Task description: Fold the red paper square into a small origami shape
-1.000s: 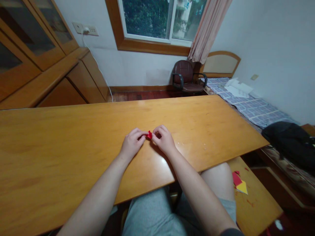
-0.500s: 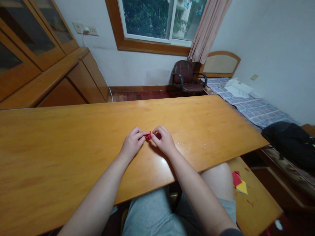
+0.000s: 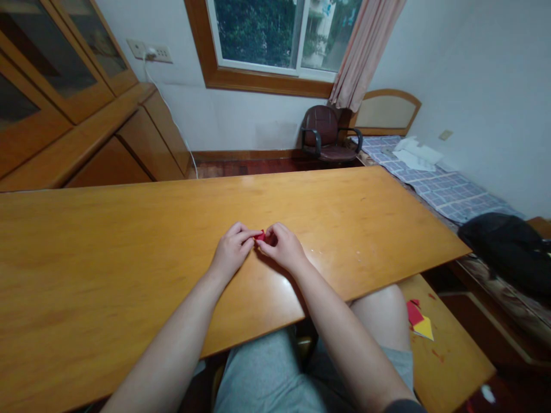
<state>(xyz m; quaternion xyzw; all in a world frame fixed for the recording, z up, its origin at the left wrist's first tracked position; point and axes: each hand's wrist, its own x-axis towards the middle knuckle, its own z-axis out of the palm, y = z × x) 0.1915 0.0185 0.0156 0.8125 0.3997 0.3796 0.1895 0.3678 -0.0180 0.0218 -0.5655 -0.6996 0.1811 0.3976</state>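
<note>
A small red folded piece (image 3: 260, 236), which looks like paper, is held just above the wooden table (image 3: 129, 258) between my two hands. My left hand (image 3: 233, 246) pinches its left side, the forefinger stretched along the top edge and the thumb below. On the other side, my right hand (image 3: 282, 245) has its thumb under the piece and its curled fingers against the right end. The fingertips cover much of the red piece, so its full shape is hidden.
Red and yellow paper pieces (image 3: 422, 324) lie on a lower wooden bench (image 3: 456, 355) at the right. A black bag (image 3: 503, 246) rests on the bed. Beyond the table stands a brown armchair (image 3: 329, 135); wooden cabinets (image 3: 86, 126) line the left wall.
My right thumb has shifted left and down to the underside of the red piece, and the right fingers have moved slightly down. My left hand is nearly still.
</note>
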